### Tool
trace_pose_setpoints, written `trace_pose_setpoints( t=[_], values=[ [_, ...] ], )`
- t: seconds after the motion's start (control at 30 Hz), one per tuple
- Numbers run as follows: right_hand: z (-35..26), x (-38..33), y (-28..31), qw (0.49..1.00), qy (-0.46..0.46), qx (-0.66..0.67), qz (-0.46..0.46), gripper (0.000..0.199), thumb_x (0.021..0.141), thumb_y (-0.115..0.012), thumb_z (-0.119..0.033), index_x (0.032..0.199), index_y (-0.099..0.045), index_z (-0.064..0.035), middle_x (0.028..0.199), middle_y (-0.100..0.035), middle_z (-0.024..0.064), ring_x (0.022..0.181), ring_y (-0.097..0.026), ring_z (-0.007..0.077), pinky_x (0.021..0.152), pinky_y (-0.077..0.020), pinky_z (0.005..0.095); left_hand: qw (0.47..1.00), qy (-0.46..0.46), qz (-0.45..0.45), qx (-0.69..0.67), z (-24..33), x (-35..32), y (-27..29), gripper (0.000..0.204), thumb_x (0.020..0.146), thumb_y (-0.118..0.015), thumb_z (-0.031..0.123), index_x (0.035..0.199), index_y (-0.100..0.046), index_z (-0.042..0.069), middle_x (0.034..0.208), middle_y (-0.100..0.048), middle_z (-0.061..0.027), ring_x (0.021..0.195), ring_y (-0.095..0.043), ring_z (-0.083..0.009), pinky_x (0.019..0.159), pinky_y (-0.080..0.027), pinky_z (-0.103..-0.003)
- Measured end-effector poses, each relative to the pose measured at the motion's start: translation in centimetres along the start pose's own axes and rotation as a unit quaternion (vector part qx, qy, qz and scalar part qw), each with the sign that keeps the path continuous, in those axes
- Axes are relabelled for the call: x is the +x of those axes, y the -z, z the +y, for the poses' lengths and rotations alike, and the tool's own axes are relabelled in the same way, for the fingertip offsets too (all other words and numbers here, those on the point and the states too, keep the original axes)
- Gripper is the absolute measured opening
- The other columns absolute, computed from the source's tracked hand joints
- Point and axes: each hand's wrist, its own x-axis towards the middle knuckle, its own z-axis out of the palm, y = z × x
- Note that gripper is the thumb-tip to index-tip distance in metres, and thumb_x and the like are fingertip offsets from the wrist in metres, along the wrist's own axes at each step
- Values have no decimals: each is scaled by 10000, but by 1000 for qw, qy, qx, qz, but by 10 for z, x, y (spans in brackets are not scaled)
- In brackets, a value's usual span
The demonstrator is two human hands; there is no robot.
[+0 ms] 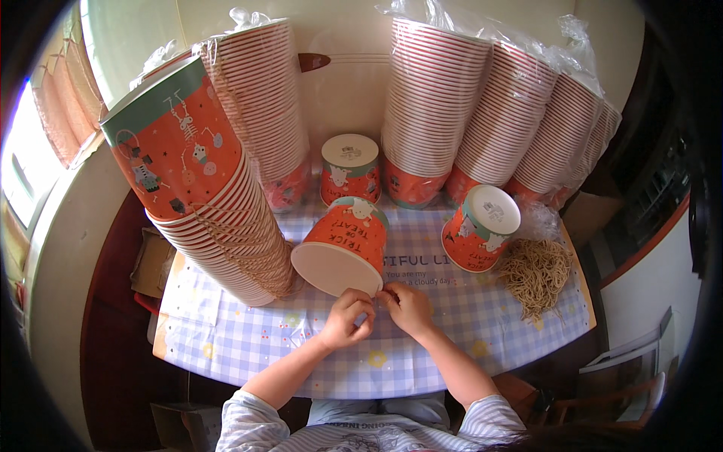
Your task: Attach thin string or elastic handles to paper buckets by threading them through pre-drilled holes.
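An orange paper bucket with a green band lies tilted on the table in front of me, its wide white mouth turned toward me. At the near right of its rim, my right hand is closed, thumb and finger pinching the edge. Close beside it, my left hand is closed with curled fingers, the fingertips against the rim. Whatever is between the left fingertips is hidden or too small to make out. Two more buckets stand upside down, one behind and one to the right.
A tall leaning stack of buckets, draped with loose twine, rises at the left. Plastic-wrapped bucket stacks line the back. A heap of brown twine lies at the right on the checked tablecloth.
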Motion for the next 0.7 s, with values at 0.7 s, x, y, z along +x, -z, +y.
trace_pose_setpoints(
  t=[0.7],
  values=[
    [-2,0,7,994,96,21,-49,70,728,-574,-114,750,-592,-50,706,-603,93,624,-589,274,566,-463,357,998,37,26,39,-5,0,0,198,728,-582,-20,913,-579,50,866,-606,-95,809,-571,-272,719,-441,-342]
  ],
)
